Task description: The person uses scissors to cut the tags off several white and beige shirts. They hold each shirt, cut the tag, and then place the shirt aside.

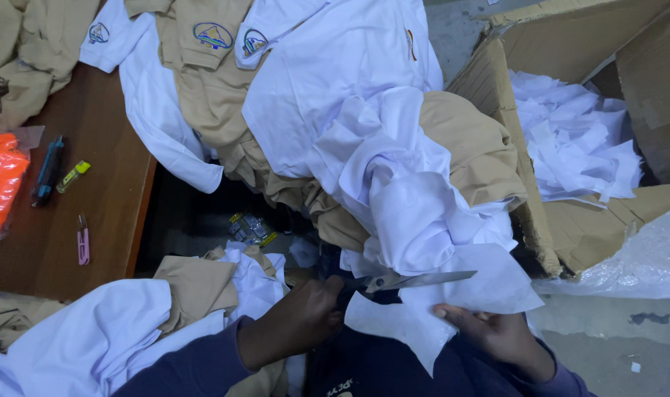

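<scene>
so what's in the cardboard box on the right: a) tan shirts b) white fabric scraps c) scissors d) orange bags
b: the open cardboard box holds a heap of white fabric scraps, while the tan and white garments are piled outside it to its left, and the scissors are in the left hand near the bottom of the view.

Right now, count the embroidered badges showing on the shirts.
3, all at the top left of the garment pile: one on a white sleeve, one on a tan pocket, one on a white shirt. Folds may hide others.
</scene>
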